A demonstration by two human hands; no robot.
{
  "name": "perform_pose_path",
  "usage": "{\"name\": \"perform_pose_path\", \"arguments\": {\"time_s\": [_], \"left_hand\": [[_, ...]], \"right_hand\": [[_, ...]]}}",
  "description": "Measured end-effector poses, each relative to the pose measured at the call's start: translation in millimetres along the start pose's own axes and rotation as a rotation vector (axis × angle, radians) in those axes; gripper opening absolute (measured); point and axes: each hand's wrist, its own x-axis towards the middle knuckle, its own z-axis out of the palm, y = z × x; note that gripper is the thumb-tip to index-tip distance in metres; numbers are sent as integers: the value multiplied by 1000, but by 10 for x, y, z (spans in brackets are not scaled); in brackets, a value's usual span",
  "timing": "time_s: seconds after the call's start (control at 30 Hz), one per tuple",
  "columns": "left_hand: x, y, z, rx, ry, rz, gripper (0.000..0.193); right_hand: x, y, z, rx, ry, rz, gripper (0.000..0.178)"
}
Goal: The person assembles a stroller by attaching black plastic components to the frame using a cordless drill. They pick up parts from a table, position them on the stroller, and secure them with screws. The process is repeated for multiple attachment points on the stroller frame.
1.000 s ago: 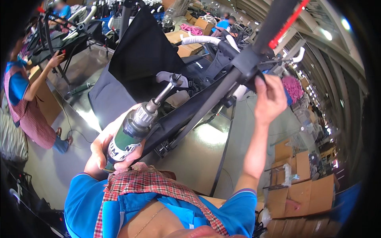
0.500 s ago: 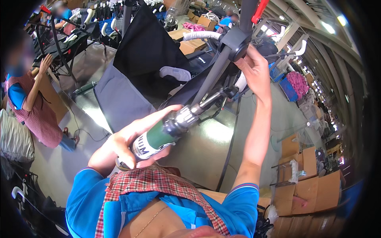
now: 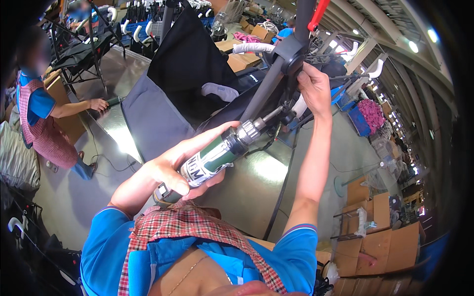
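Factory workshop, assembly-hall type; overhead, metal roof framing [image 3: 365, 48] with bright lamps [image 3: 414, 46]; one metal-topped worktop [image 3: 247, 197]; above it, one dark fabric-and-tube frame [image 3: 192, 69] and one hand-held green power driver [image 3: 217, 157]; beyond the far edge, many white curved handles [image 3: 136, 34] in rows, plus cardboard boxes [image 3: 243, 61]; off the left edge, one co-worker [image 3: 42, 118], blue shirt and apron, like the wearer's blue shirt [image 3: 106, 246] and checked apron [image 3: 190, 224]; off the right edge, large open cartons [image 3: 402, 249], one blue crate [image 3: 357, 122], heaped pink material [image 3: 370, 112].
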Motion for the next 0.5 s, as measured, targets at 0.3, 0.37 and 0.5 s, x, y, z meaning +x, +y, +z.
{"name": "perform_pose_path", "arguments": {"time_s": [0.3,0.37,0.5], "left_hand": [[127,-67,68,148,55,10,114],[216,-88,115,213,104,16,115],[378,-163,170,303,233,69,117]], "right_hand": [[-40,-108,543,-325,382,-360,31],[-53,-74,577,-571,454,-491,31],[7,13,624,-628,528,-562,35]]}}
